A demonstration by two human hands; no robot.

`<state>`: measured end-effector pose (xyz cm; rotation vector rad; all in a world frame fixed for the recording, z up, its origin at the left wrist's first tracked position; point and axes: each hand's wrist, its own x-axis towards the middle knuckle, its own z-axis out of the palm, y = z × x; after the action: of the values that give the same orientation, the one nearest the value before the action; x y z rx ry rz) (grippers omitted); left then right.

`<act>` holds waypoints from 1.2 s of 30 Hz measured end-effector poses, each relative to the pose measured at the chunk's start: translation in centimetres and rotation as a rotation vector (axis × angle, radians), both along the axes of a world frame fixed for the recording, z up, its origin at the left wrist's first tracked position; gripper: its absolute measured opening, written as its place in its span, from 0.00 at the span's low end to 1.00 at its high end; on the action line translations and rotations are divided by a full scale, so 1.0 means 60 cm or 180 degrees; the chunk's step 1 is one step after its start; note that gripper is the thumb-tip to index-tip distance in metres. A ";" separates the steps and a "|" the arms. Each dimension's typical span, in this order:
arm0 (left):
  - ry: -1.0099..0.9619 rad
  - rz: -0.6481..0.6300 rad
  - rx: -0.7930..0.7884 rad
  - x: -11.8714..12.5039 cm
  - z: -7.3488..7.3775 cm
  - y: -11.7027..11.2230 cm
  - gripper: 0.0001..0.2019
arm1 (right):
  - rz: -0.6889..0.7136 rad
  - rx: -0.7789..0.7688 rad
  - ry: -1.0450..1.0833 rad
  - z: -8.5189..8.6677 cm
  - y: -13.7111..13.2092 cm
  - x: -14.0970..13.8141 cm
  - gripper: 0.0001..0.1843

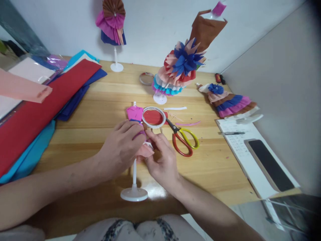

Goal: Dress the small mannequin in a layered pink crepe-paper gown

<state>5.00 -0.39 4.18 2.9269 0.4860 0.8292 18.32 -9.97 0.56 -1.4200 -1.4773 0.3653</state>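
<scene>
A small mannequin stand [134,191] with a white round base stands near the front edge of the wooden table [100,100]. Its pink paper top [134,113] shows above my hands. My left hand [120,149] is wrapped around its waist, over a purple paper band. My right hand [162,159] pinches a pale pink paper skirt [144,151] against the stand from the right. Both hands are closed on the figure.
Red and yellow scissors [183,139] and a white tape ring [153,117] lie just behind my hands. Sheets of coloured paper [37,110] are stacked at left. Three finished paper dress figures [180,67] are at the back and right. A phone [269,164] and pen lie on a notepad at right.
</scene>
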 end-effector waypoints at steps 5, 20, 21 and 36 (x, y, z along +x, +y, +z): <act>-0.0046 -0.0143 0.0130 0.005 -0.007 0.008 0.12 | 0.0055 -0.0075 -0.0006 -0.008 0.004 -0.002 0.35; -0.0202 -0.0262 0.0010 -0.002 -0.007 0.015 0.08 | -0.0281 0.0074 0.0017 0.008 -0.001 0.001 0.08; -0.0202 -0.0255 0.0003 -0.003 -0.007 0.015 0.08 | -0.0221 0.0127 0.0040 0.009 -0.002 0.002 0.08; -0.0352 -0.0343 0.0004 -0.002 -0.015 0.016 0.08 | -0.0055 0.0047 0.0024 0.028 0.006 0.005 0.06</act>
<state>4.87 0.54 3.28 2.8589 0.3170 0.9700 18.59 -9.63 2.22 -1.4173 -1.4579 0.3480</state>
